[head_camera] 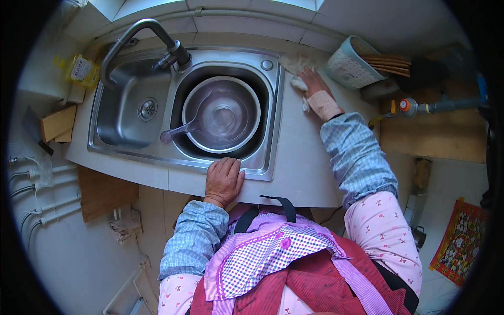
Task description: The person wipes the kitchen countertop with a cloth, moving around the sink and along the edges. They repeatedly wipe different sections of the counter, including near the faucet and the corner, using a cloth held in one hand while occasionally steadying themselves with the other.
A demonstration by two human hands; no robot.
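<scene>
My right hand presses a crumpled pale cloth onto the light countertop, to the right of the sink and near the back wall. On the sink's front rim rests my left hand, its fingers curled over the steel edge and nothing seen in it. Inside the right basin of the double steel sink stands a round metal bowl. A translucent purple plastic ladle lies in that bowl, its handle jutting over the bowl's left side. The palm side of both hands is hidden.
A curved faucet arches over the left basin. Yellow detergent and a knife block with a cleaver beside it stand left. A pale basket leans back right, near a gas pipe valve.
</scene>
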